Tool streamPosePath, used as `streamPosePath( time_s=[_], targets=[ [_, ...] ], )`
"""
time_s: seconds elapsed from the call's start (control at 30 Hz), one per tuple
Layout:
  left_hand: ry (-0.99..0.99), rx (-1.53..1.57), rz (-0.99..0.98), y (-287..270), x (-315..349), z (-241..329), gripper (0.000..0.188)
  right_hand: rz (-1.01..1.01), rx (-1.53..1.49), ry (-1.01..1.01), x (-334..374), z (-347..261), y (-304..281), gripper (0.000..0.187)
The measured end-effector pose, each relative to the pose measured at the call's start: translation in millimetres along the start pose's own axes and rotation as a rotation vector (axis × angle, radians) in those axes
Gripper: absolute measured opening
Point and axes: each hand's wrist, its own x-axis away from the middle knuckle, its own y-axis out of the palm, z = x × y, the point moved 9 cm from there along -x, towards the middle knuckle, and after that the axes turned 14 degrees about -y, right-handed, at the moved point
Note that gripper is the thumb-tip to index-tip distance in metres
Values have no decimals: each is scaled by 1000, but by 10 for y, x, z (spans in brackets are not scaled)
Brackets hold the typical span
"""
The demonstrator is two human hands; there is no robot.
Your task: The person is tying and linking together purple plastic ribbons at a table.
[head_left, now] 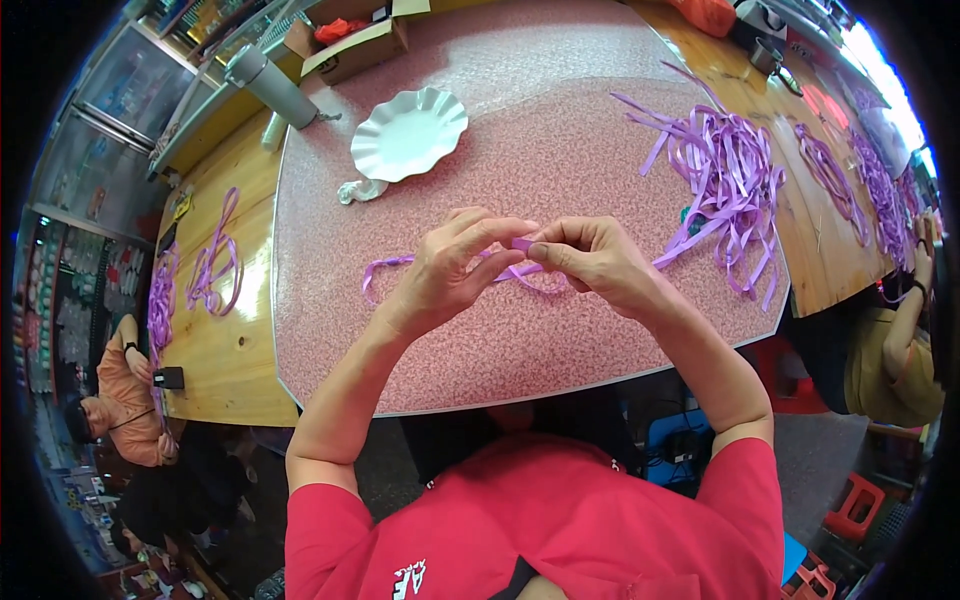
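Observation:
Both hands meet over the middle of the pink speckled table mat (480, 340). Between my left hand (455, 260) and my right hand (590, 255) is a short flat stretch of purple ribbon (522, 244). My right thumb and forefinger pinch it. The left thumb and forefinger curve around its other side, with their tips close against it. More of the ribbon lies on the mat beneath the hands, with a loop (372, 280) left of my left wrist. A tangled heap of purple ribbons (725, 180) lies to the right, its strands reaching toward my right hand.
Beyond my hands stand a white ruffled dish (410, 135), a grey flask (270, 85) and a cardboard box (360, 50). More purple ribbons (215, 265) lie on the wooden table (235, 370). One person (130, 390) sits at left, another (895, 350) at right.

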Motion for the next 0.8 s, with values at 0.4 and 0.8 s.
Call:
streamPosePath(
  time_s=[0.4, 0.8],
  targets=[
    [-53, -59, -62, 42, 58, 23, 16, -11, 90, -32, 29, -12, 26, 23],
    [-108, -137, -157, 87, 106, -11, 25, -53, 261, -129, 22, -26, 50, 23]
  ],
)
